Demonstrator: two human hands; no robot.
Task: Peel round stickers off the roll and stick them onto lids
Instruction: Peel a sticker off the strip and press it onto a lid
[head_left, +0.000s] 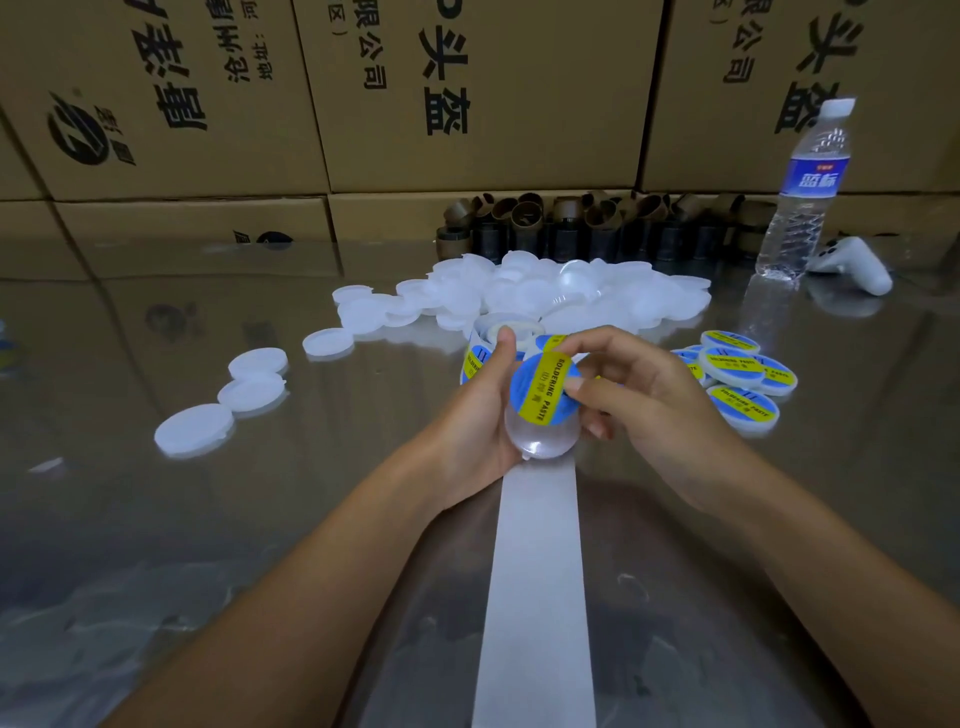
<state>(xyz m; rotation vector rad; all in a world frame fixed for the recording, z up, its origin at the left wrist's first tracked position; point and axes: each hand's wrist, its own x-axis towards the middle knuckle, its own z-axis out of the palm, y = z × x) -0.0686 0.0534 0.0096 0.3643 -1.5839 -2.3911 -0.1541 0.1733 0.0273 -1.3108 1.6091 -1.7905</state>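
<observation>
So, bare lids (195, 430) sit loose on the counter (311, 519) at left. The left hand (478, 421) has its grip curled round one lid (543, 444), held over the strip (535, 571). A sticker (535, 395) lies partly on that lid, and the right hand (654, 400) pinches its far edge, thumb on the face. Sticker looks flimsy and tacky, so I'd hold it by the rim only. The lid seems light, stiff, a bit slick. Done lids (743, 374) are at right.
</observation>
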